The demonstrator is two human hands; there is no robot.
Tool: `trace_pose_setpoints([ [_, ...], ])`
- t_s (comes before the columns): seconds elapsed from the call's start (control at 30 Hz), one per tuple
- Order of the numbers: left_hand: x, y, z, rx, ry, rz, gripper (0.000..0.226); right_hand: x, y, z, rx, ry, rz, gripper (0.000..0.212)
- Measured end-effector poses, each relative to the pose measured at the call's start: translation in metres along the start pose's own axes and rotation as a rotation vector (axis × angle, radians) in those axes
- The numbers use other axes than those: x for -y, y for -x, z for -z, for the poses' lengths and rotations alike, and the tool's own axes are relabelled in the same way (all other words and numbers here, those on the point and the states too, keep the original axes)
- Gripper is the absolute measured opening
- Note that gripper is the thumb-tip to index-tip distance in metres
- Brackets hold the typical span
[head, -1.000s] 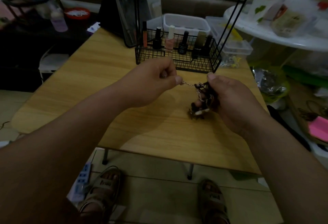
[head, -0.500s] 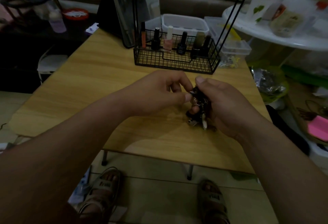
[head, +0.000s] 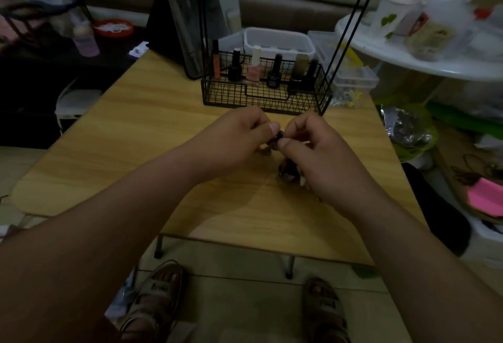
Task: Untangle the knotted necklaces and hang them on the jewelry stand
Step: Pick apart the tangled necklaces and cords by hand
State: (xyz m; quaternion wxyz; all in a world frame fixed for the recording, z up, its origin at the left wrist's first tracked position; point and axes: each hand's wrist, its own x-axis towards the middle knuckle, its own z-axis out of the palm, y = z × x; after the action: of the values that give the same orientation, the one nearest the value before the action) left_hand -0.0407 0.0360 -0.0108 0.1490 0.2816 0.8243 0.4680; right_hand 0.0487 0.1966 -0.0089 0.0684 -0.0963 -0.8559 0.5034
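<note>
Both hands meeting just in front of the wire basket (head: 265, 97), low over the wooden table (head: 136, 136). Left hand (head: 236, 141) curled, thumb and forefinger pinched on a dark bead of the knotted necklaces (head: 276, 141). Right hand (head: 321, 157) likewise pinched on the same clump from the other side, thumbs almost touching. Rest of the tangle dangling below the right palm, on the side away from the basket, a dark bunch (head: 288, 172) with a pale piece at its edge, close above the tabletop; touching the wood or not, impossible to tell.

Probably light, limp and slippery: beads hard and smooth, thin chain links between them fine and likely easy to kink or snap under a sharp tug. Best held at the beads either side of a knot, not on the bare chain, with gentle spreading instead of pulling. Loose end likely to swing and re-snarl unless rested on the table.

Nothing hung yet on the black rods (head: 351, 29) rising from the basket corners, presumably the jewelry stand; top bar out of frame. Nail polish bottles (head: 273, 70) standing inside the basket, well clear of the hands.
</note>
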Motion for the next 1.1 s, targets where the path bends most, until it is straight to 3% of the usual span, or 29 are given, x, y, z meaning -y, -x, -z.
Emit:
trace_pose_setpoints([
  [0.27, -0.009, 0.005, 0.001, -0.020, 0.004, -0.015, 0.024, 0.000, 0.007, 0.000, -0.084, 0.147, 0.126, 0.008],
  [0.4, -0.018, 0.013, 0.003, 0.029, 0.117, -0.047, 0.015, 0.000, 0.012, 0.008, -0.073, -0.097, 0.037, 0.012],
  [0.57, -0.025, 0.021, 0.002, 0.115, 0.135, -0.058, 0.023, 0.003, 0.007, 0.015, -0.065, -0.398, -0.075, 0.017],
  [0.73, -0.026, 0.023, 0.009, 0.063, -0.006, -0.071, 0.005, 0.011, 0.004, 0.019, -0.074, -0.406, -0.113, 0.027],
  [0.8, -0.027, 0.022, 0.014, 0.031, -0.018, -0.086, 0.014, 0.014, 0.003, 0.020, -0.078, -0.402, -0.127, 0.032],
  [1.0, -0.036, 0.020, 0.016, -0.040, 0.186, -0.091, 0.016, 0.020, -0.001, 0.022, 0.057, -0.496, -0.159, 0.042],
  [1.1, -0.039, 0.016, 0.018, -0.121, 0.365, -0.064, 0.018, 0.023, -0.002, 0.018, 0.076, -0.591, -0.156, 0.023],
])
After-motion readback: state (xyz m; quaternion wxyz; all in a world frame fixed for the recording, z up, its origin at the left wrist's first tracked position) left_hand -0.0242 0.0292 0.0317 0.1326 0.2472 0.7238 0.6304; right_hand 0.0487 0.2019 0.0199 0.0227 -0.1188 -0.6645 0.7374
